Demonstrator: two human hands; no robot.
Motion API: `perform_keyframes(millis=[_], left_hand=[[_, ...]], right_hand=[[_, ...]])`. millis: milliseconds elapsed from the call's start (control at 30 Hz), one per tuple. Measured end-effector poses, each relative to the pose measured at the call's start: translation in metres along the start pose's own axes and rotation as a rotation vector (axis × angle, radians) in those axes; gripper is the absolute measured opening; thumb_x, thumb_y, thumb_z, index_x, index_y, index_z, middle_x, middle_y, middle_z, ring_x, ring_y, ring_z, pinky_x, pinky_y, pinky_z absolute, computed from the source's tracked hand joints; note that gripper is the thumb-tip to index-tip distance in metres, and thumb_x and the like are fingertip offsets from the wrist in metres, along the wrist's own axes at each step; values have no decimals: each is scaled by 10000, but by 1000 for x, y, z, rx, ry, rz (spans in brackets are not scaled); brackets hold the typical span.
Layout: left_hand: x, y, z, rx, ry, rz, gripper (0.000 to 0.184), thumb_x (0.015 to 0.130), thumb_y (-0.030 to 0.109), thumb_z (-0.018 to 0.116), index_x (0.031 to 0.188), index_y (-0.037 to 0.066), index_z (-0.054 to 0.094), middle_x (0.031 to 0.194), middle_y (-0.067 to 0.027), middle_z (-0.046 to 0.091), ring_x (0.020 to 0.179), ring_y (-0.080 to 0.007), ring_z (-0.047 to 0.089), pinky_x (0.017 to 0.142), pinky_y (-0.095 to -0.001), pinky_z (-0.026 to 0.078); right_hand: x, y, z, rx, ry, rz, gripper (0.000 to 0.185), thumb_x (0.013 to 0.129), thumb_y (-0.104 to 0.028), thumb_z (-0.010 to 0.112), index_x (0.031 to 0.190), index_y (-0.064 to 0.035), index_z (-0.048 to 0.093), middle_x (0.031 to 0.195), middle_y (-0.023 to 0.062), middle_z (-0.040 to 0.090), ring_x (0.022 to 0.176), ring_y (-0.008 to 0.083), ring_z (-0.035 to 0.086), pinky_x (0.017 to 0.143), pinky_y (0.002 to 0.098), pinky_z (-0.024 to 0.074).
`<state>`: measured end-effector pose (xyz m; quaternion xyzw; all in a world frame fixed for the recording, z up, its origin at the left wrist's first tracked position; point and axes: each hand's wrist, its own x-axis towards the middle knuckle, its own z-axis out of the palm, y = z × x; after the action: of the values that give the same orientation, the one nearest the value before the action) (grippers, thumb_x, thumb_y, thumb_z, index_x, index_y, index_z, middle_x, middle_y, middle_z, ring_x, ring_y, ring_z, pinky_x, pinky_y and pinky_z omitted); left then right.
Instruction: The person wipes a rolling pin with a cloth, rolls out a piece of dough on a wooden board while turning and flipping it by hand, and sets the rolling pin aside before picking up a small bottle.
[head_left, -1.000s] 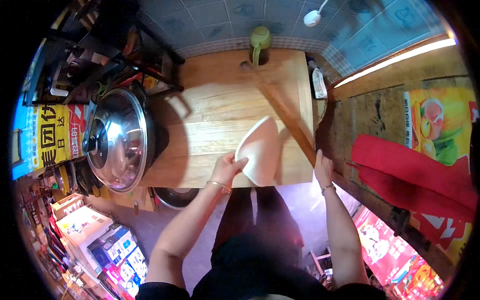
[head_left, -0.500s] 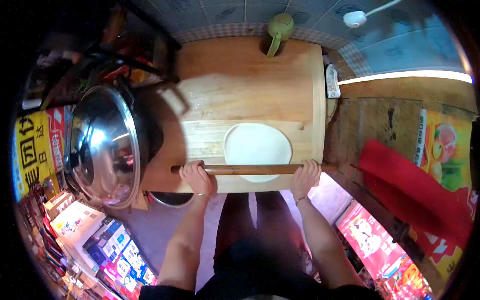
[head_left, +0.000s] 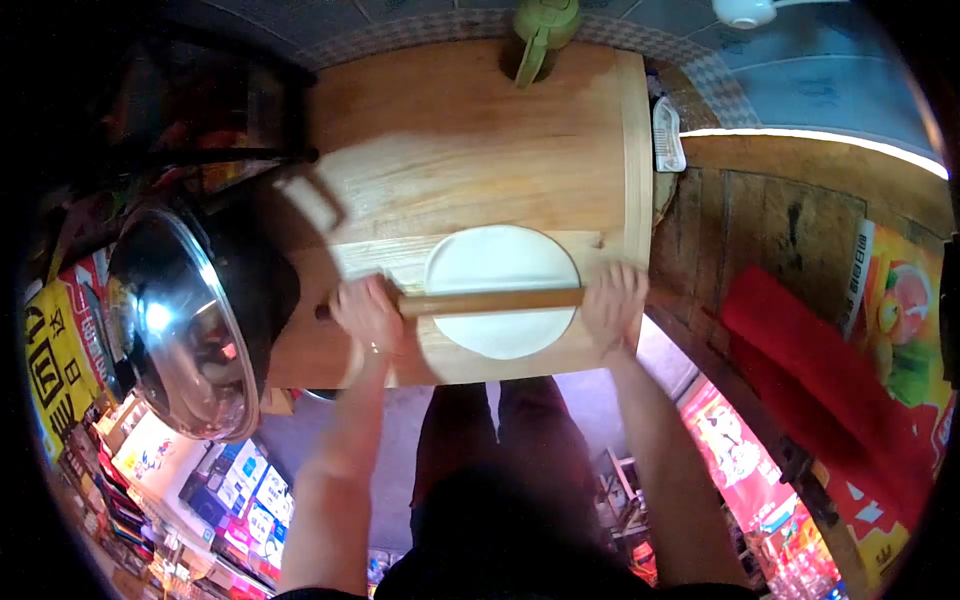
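A round, flat sheet of white dough [head_left: 500,258] lies near the front of the wooden board [head_left: 480,130]. Across its middle runs a long wooden rolling pin [head_left: 490,302], pressed on the dough. My left hand [head_left: 367,310] is closed over the pin's left part, its dark tip showing beyond the hand. Over the right end of the pin, beside the dough's right edge, my right hand [head_left: 612,303] is closed as well. Both hands are a little blurred.
A pot with a shiny glass lid [head_left: 185,320] stands at the left. Behind, a green jug [head_left: 545,30] is at the board's far edge. A white plastic item [head_left: 667,135] sits right of the board, and red cloth [head_left: 810,370] lies farther right.
Both hands have pushed the rolling pin away from me, from the near edge of the dough to its middle. The dough looks wider, and the camera view has shifted.
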<state>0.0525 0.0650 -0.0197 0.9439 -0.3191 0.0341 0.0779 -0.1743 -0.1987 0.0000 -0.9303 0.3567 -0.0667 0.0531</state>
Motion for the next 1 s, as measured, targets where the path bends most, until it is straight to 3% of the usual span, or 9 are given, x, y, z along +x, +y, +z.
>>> perform_keyframes(millis=[67, 133, 200, 267, 367, 467, 700, 800, 1000], left_hand=[[68, 10, 5, -87, 48, -136, 335, 961, 217, 342, 823, 67, 607, 860, -130, 604, 849, -326, 538, 796, -420, 394], [76, 17, -10, -233, 17, -120, 297, 935, 201, 379, 798, 73, 610, 848, -123, 596, 835, -326, 542, 786, -429, 394], [15, 8, -2, 196, -77, -102, 330, 943, 252, 350, 871, 79, 622, 865, -112, 611, 837, -312, 540, 796, -463, 387], [-26, 5, 6, 16, 23, -202, 218, 874, 202, 430, 819, 104, 618, 894, -60, 614, 934, -282, 528, 927, -461, 329], [-4, 5, -1, -31, -95, -139, 249, 904, 214, 401, 861, 100, 619, 899, -89, 609, 946, -277, 524, 969, -473, 307], [94, 16, -2, -200, -11, -128, 309, 955, 187, 347, 853, 47, 603, 845, -142, 591, 866, -374, 519, 830, -440, 376], [4, 5, 8, 21, 119, -150, 293, 936, 240, 370, 833, 119, 616, 801, -92, 586, 818, -286, 538, 912, -468, 337], [89, 16, 7, -75, -7, -239, 309, 973, 224, 340, 877, 80, 596, 891, -124, 591, 869, -336, 534, 861, -449, 373], [22, 12, 12, 7, -15, -214, 269, 946, 216, 370, 883, 103, 605, 926, -94, 611, 867, -281, 545, 920, -485, 314]], right_hand=[[67, -10, -30, 50, -298, -15, 192, 893, -135, 422, 904, -47, 592, 935, 149, 577, 1019, 296, 489, 977, 398, 323], [36, 13, 10, 216, -126, 5, 190, 894, -154, 425, 884, -65, 592, 924, 129, 573, 1028, 287, 489, 988, 413, 311], [-4, 5, 14, 122, -13, 63, 180, 890, -164, 433, 879, -76, 589, 919, 106, 568, 1042, 279, 486, 1002, 433, 294], [-36, -16, 4, 56, 124, 159, 168, 882, -175, 444, 886, -90, 588, 939, 64, 560, 1078, 264, 472, 1034, 474, 250], [4, -7, -8, 63, 72, 38, 178, 888, -169, 445, 860, -73, 592, 903, 93, 569, 1025, 276, 489, 992, 463, 288], [82, -8, -13, 106, -153, -72, 186, 891, -158, 451, 836, -54, 596, 853, 115, 576, 949, 290, 511, 928, 449, 324], [-5, -16, 8, -24, 268, 77, 195, 890, -170, 455, 758, -78, 566, 793, 91, 597, 903, 268, 547, 980, 435, 307], [78, 1, 11, -121, -97, -36, 205, 893, -173, 452, 750, -76, 563, 764, 83, 592, 896, 253, 543, 976, 429, 312], [31, -7, 10, -94, -5, 57, 199, 878, -208, 477, 781, -89, 605, 823, 108, 589, 920, 273, 502, 961, 431, 312]])
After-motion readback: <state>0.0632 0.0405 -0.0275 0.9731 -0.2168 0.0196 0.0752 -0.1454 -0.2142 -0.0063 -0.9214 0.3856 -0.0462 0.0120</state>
